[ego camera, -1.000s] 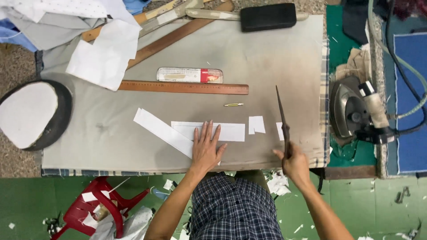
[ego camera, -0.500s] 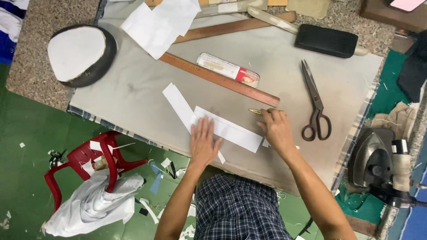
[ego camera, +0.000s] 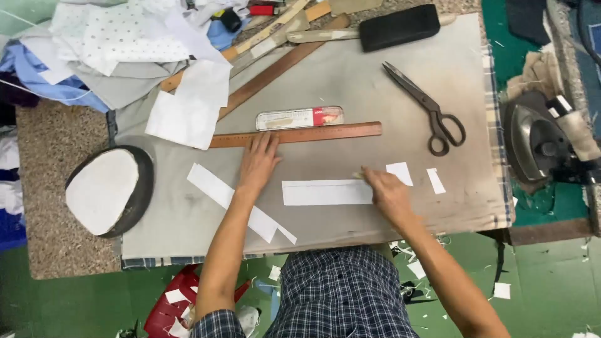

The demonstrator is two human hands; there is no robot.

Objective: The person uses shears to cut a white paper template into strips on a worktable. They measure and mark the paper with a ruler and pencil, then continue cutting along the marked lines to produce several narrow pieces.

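Left hand (ego camera: 258, 164): flat and open on the long brown wooden ruler (ego camera: 295, 134), fingertips pressing its left part; nothing gripped.
Right hand (ego camera: 388, 195): grip pinched on a small pale marking piece at the right end of the white rectangular paper strip (ego camera: 325, 192).
Strip position: flat at bench centre, below the ruler.
Bench (ego camera: 350, 81): grey cloth cover, stained, checked edge.
Also on bench: dark metal scissors (ego camera: 429, 109), black iron (ego camera: 538, 144) at right.
Room: green floor (ego camera: 551, 281) strewn with paper scraps.
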